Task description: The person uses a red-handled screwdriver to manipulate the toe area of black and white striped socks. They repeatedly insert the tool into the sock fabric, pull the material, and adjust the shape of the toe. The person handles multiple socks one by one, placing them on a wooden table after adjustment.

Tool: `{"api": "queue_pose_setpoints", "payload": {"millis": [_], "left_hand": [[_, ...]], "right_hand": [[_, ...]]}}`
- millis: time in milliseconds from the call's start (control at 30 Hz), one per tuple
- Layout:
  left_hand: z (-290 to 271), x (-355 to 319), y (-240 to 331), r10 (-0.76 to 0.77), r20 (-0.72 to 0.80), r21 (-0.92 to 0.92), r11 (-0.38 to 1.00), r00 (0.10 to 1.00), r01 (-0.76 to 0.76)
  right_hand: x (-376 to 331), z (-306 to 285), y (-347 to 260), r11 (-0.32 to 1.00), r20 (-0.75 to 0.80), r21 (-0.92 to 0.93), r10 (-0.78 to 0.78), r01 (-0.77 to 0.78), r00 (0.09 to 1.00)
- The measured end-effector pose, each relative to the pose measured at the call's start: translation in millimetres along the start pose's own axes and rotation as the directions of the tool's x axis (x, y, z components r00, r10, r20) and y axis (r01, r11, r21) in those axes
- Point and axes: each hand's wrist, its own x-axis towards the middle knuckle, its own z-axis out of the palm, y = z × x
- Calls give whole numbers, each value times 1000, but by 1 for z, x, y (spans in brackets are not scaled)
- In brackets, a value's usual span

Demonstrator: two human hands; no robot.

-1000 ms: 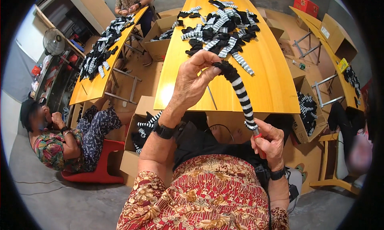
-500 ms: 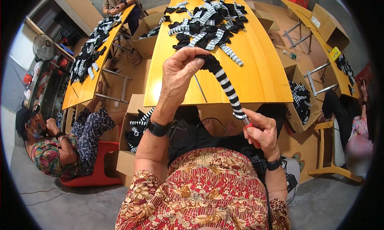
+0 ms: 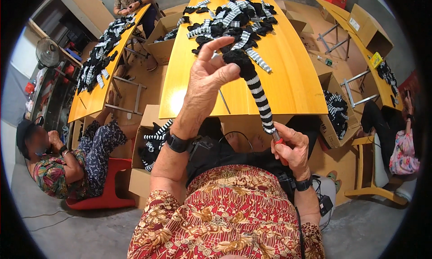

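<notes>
A knitted sock-like tube [image 3: 258, 94], striped black and white with a solid black end, stretches between my hands above the table's front edge. Its black upper end is pinched at the thumb of my left hand [image 3: 208, 76]; the index finger is lifted and stretched over it. My right hand [image 3: 293, 148] grips the red handle of a tool [image 3: 280, 144]. The tool's short metal part shows at the striped lower end of the tube, and the rest of its shaft is hidden inside.
On the yellow table [image 3: 193, 92] lie a heap of black and grey-striped knits [image 3: 234, 20] and a thin metal rod [image 3: 224, 101]. Cardboard boxes of striped knits stand left [image 3: 146, 146] and right [image 3: 337, 112]. Several people sit at neighbouring tables.
My left index finger has lifted away from the black end, and the left hand has opened out somewhat. The tube stands a little straighter. My right hand keeps its grip, nearly in place.
</notes>
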Motion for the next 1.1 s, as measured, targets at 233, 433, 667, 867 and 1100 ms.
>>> {"api": "queue_pose_setpoints", "payload": {"millis": [233,433,667,867,1100], "left_hand": [[2,-7,-17,-31,-69,-103,994,997,24],[13,-5,-27,-120,-159,-244,967,980,78],[24,-6,-31,-172,-131,-389,915,976,109],[26,-11,-29,-57,-92,-177,983,994,40],[18,-5,-24,-52,-109,-224,974,993,26]], "right_hand": [[-3,4,-7,996,32,35,82,-83,996],[-4,7,-3,999,37,0,45,-45,998],[5,8,4,983,-37,-150,-114,107,993],[5,9,-8,985,-96,-148,-106,91,990],[1,6,-4,993,-21,-65,-98,96,995]]}}
